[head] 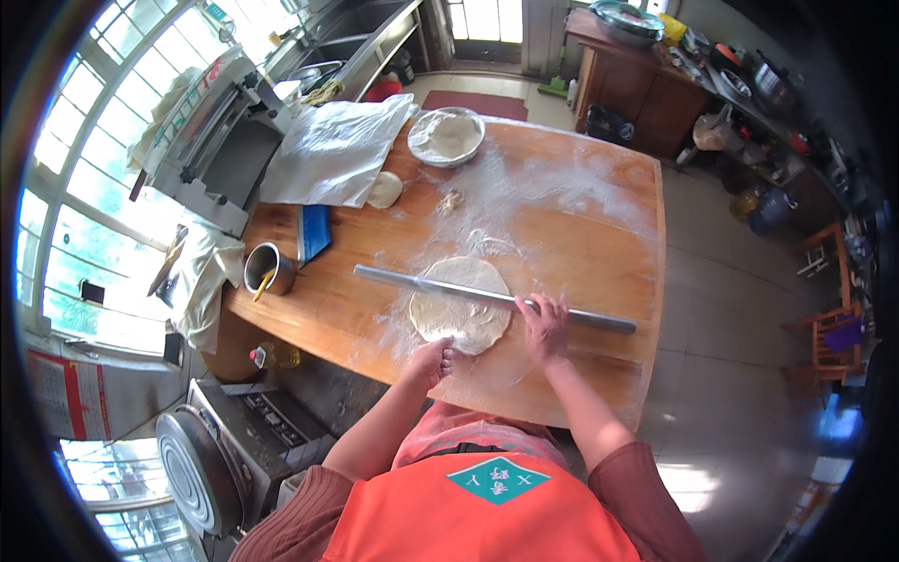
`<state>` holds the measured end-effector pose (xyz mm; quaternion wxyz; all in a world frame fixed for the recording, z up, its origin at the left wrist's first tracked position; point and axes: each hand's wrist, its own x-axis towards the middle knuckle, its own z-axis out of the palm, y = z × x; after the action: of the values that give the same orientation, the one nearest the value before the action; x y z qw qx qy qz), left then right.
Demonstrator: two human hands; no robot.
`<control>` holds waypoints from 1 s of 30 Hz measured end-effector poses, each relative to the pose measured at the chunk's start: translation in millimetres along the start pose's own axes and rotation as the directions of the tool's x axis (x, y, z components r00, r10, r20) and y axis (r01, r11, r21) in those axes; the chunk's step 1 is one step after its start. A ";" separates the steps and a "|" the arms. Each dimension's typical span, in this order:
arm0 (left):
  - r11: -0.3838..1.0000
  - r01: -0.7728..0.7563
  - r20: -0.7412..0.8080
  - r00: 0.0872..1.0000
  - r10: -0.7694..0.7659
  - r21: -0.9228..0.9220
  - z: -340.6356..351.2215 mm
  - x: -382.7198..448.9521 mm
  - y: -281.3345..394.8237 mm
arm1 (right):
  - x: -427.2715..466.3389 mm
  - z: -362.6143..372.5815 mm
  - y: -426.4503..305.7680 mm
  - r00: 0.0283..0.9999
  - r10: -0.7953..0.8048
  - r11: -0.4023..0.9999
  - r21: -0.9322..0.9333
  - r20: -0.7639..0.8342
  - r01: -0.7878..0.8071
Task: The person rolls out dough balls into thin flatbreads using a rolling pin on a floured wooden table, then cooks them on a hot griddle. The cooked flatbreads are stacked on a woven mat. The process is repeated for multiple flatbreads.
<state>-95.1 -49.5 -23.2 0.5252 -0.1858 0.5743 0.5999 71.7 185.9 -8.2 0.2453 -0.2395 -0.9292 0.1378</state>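
A flattened round of dough point(460, 305) lies on the floury wooden table point(590, 260) in front of me. Across it, slanting down to the right, rests a long grey metal rolling pin point(491, 298). My right hand point(546, 327) grips the pin just right of the dough, thumb on the near side and fingers over the top. At the dough's near left edge is my left hand point(430, 363), its fingers curled in and pinching the rim, partly hidden by the hand itself. Loose flour surrounds the dough.
Farther back are a bowl of flour point(449, 137), a small dough round point(385, 190), a dough scrap point(451, 203) and a white plastic sheet point(337, 151). On the left stand a blue-bladed scraper point(314, 232), a metal cup point(270, 269) and a dough-rolling machine point(218, 147).
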 end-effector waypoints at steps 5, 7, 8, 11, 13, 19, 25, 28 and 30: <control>0.341 -0.644 0.260 0.653 0.711 0.684 80.6 16.3 105.6 | 40.0 14.5 -32.2 0.988 0.141 0.988 0.070 -0.069 -0.136; -0.066 -0.584 0.437 0.522 0.732 0.809 98.2 22.6 129.1 | 77.7 20.2 -66.2 0.989 0.136 0.982 0.137 -0.058 -0.127; -0.328 -0.556 0.579 0.364 0.730 0.763 90.8 46.4 127.9 | 91.9 30.9 -79.9 0.993 0.110 0.984 0.147 -0.051 -0.101; -0.561 -0.442 0.706 0.546 0.452 0.700 78.0 42.5 118.8 | 99.1 60.0 -91.8 0.997 0.073 0.983 0.166 0.031 -0.077; -0.464 -0.468 0.649 0.650 0.396 0.752 57.5 25.8 93.8 | 67.3 64.3 -94.9 0.985 0.043 0.979 0.188 0.167 -0.075; -0.433 -0.511 0.670 0.573 0.472 0.742 11.9 -23.1 10.6 | -18.7 21.5 -122.0 0.931 0.064 0.997 0.025 0.360 -0.078; -0.579 -0.331 0.661 0.483 0.574 0.745 80.4 53.0 103.3 | 98.8 53.9 -82.0 0.960 0.154 0.969 -0.228 0.236 -0.099; -0.599 -0.422 0.714 0.566 0.413 0.680 60.6 15.9 66.8 | 44.9 40.2 -83.9 0.909 0.062 0.998 -0.054 0.412 -0.043; -0.462 -0.553 0.721 0.534 0.442 0.693 15.7 -24.5 2.8 | -42.7 27.9 -95.3 0.938 -0.064 0.998 0.043 0.341 0.053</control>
<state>-82.2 -45.3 2.7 0.1369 0.5752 0.7896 0.1643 53.7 79.4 -12.7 0.0882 -0.1802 -0.9620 0.1853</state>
